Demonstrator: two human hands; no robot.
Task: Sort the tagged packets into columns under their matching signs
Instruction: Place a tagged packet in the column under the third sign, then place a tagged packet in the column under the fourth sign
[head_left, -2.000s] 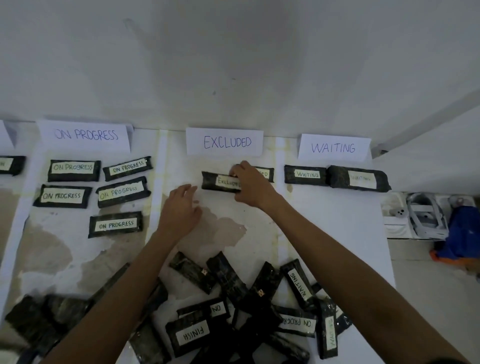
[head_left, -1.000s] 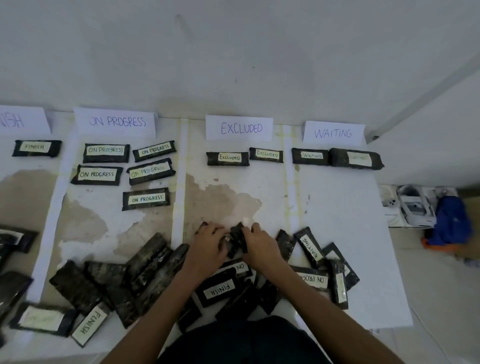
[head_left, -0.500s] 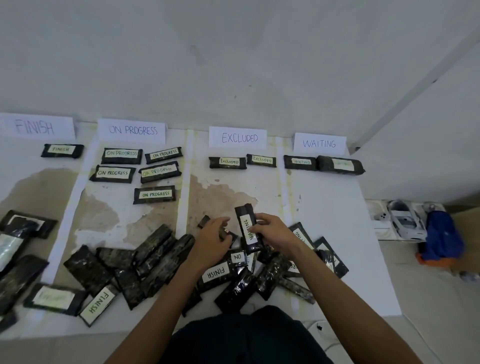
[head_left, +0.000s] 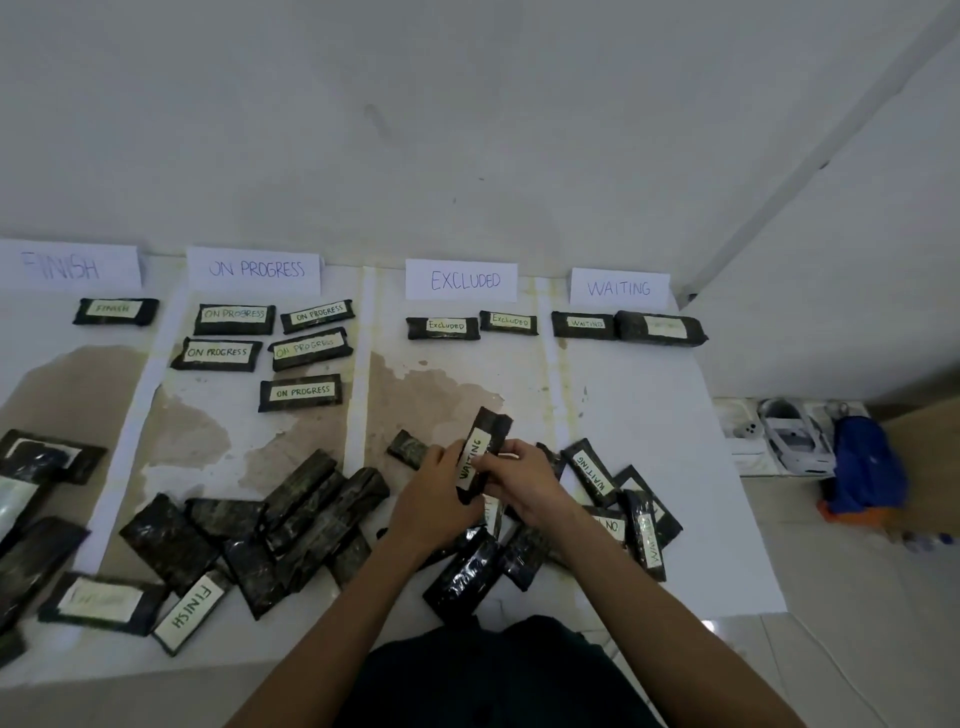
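Now, L hand (head_left: 431, 499) & R hand (head_left: 524, 483) pinching WAITING packet (head_left: 482, 447), unsorted pile (head_left: 462, 577) beneath, WAITING sign (head_left: 619, 287) beyond.

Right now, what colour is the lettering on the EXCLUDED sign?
Blue, on the white EXCLUDED sign; head view.

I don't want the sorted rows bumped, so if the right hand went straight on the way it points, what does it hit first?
Probably the left hand, which grips the same WAITING packet just up-left of the right hand; depth is hard to judge.
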